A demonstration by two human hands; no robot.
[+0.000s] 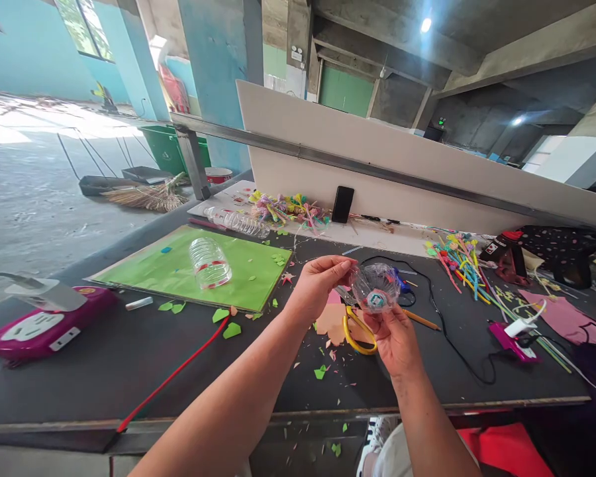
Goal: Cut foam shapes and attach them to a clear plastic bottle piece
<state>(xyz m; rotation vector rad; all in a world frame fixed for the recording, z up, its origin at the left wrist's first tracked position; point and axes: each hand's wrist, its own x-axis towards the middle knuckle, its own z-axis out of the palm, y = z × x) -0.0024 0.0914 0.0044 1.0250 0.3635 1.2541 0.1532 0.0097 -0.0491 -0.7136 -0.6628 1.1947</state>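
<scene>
Between my two hands, above the dark table, is a clear plastic bottle piece [376, 286], cut and bowl-shaped, with something pale and teal at its middle. My left hand [322, 285] pinches its left rim between thumb and fingers. From below and to the right, my right hand [393, 334] grips the same piece. Beneath it lie yellow-handled scissors [353, 334], partly hidden by my right hand, on peach paper [330, 323]. Farther left, another cut section of clear bottle [209, 264] with red bands stands on green paper [248, 265].
A whole clear bottle [236, 222] lies at the back, beside colourful pipe-cleaner bunches [291, 209] and a black phone [342, 204]. Power strips [44, 324] sit left and right, a red cable [179, 371] crossing the table edge. A pencil [421, 320] and paper scraps lie nearby.
</scene>
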